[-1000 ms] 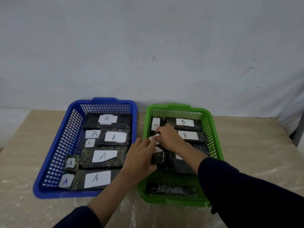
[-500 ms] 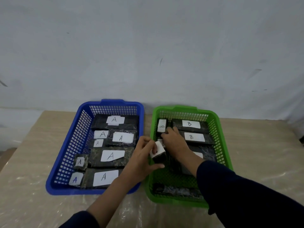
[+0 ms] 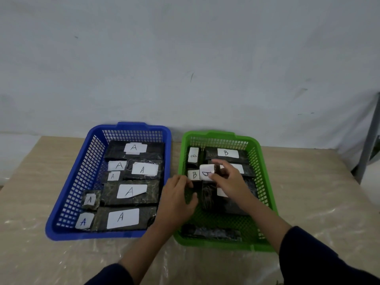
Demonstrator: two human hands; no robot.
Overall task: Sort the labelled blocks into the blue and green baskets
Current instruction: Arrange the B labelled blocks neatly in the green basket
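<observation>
Here, two plastic baskets sit side by side on a pale counter [image 3: 308, 182] covered in clear film; the blue basket [image 3: 67, 202] on the left holds dark wrapped blocks, each with a white paper label marked A [image 3: 123, 218]; the green basket [image 3: 265, 188] on the right holds similar blocks marked B [image 3: 227, 153]. Both hands are over the green basket. The right hand [image 3: 228, 182] pinches a small block [image 3: 207, 172] by its edge, white label facing up, and holds it above the middle of that basket, just beside another small B block [image 3: 194, 174]; the letter on the held one is tilted and looks like a B, though I cannot read it with certainty. The left hand [image 3: 177, 199] rests at the green basket's near-left wall, fingers loosely curled; its fingertips are partly hidden, so I cannot tell whether it grips anything.

The step appears to be seating this small block among the other B blocks; to do it well, the person would lower it flat into the gap beside its neighbour, label upward and readable, rather than dropping it; keeping the other hand steady against the basket should stop it sliding on the slippery film; letting go only once the block lies level would avoid tipping it onto its side.
</observation>
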